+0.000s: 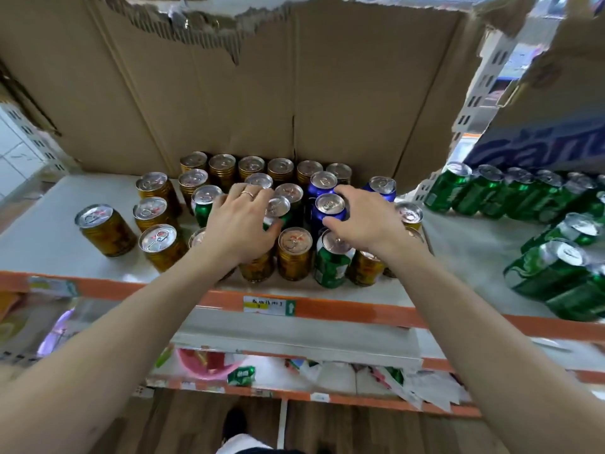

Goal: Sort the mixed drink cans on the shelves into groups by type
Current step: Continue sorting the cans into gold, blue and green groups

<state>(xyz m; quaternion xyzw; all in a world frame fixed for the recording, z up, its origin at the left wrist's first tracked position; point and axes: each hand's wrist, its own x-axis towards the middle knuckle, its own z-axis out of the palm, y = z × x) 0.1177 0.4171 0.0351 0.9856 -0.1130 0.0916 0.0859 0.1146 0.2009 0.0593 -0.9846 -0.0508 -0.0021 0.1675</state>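
Gripping a green can (276, 213), left hand (242, 221); right hand (363, 221) around a blue can (330, 208).

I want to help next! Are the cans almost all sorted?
Partly. Done: green cans grouped at right. In hand: left hand grips a green can, right hand a blue can. Left: gold cans mixed with green and blue in the middle.

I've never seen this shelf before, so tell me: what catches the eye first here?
Two hands reach into a mixed cluster of cans mid-shelf: the left hand grips a green can, the right hand a blue can, with gold cans around. A torn cardboard box looms behind, and sorted green cans line the right.
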